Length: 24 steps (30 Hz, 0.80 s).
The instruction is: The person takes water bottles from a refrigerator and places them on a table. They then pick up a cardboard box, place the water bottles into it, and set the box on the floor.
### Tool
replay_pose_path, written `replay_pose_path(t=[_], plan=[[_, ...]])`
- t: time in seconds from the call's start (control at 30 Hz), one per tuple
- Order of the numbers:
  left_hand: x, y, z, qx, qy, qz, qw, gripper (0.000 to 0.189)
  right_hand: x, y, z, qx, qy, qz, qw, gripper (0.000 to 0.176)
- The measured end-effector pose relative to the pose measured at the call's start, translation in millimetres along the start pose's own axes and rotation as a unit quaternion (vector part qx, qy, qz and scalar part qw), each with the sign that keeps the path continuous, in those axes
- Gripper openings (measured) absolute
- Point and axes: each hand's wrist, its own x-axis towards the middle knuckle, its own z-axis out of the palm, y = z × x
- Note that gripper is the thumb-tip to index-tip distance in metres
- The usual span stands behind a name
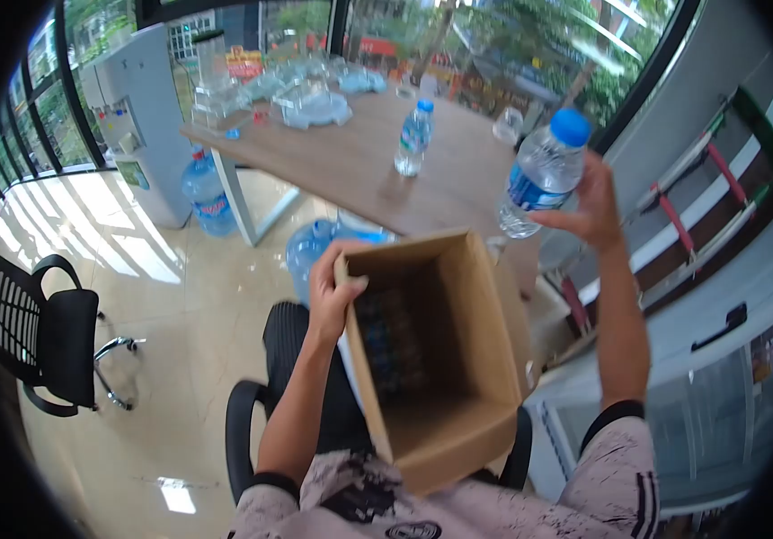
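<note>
My left hand (331,292) grips the upper left edge of an open cardboard box (494,332) that rests on my lap. Inside the box, along its shadowed left side, lie several things that look like bottles, too dark to make out well. Raised above the right end of the table, my right hand (591,208) is closed around a clear water bottle (541,175) with a blue cap and blue label, held nearly upright. A smaller blue-capped water bottle (414,139) stands upright on the wooden table (350,171), out of reach of both hands.
Clear plastic containers (310,103) crowd the table's far left. Large water jugs (209,198) stand on the floor beside a water dispenser (130,117). A black office chair (45,332) is at left. A folded ladder (701,207) leans at right above a glass-topped freezer (674,431).
</note>
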Motion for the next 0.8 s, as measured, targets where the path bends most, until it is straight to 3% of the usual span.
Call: replay_pose_path(t=[0.03, 0.1, 0.13, 0.2, 0.33, 0.4, 0.5, 0.6, 0.67, 0.8], plan=[[0.0, 2.5, 6.9, -0.006, -0.004, -0.003, 1.000, 0.040, -6.3, -22.6, 1.0, 0.010, 0.005, 0.023, 1.000, 0.066], [1.0, 7.5, 14.4, -0.033, -0.032, 0.003, 0.999, 0.040, -21.4, -55.6, 12.7, 0.013, -0.131, -0.046, 0.990, 0.065], [-0.1, 12.9, 17.9, -0.042, -0.043, -0.011, 0.998, 0.041, -30.3, -64.4, 22.4, 0.023, -0.121, -0.027, 0.992, 0.065], [-2.8, 15.0, 25.8, -0.060, -0.054, -0.009, 0.997, 0.042, -40.1, -80.6, 39.4, -0.080, -0.311, 0.043, 0.946, 0.062], [-7.3, 14.6, 41.9, -0.114, -0.081, -0.007, 0.990, 0.043, -75.2, -65.5, 72.8, -0.070, -0.395, 0.107, 0.910, 0.060], [-8.3, 14.1, 46.6, -0.107, -0.085, -0.009, 0.991, 0.043, -89.9, -51.2, 88.6, -0.135, -0.427, 0.113, 0.887, 0.057], [-7.9, 13.1, 44.7, -0.090, -0.087, -0.004, 0.992, 0.043, -87.7, -41.5, 127.1, -0.281, -0.541, 0.124, 0.783, 0.056], [-0.6, 9.4, 40.9, -0.092, -0.092, 0.006, 0.991, 0.043, -76.5, -15.2, 192.0, -0.395, -0.680, 0.074, 0.613, 0.059], [1.8, 4.0, 34.2, -0.106, -0.078, 0.006, 0.991, 0.043, -85.9, 17.1, 220.0, -0.424, -0.645, -0.039, 0.634, 0.068], [3.4, 11.3, 23.1, -0.117, -0.058, -0.008, 0.991, 0.043, -91.9, 38.2, 251.8, -0.433, -0.648, -0.043, 0.625, 0.066]])
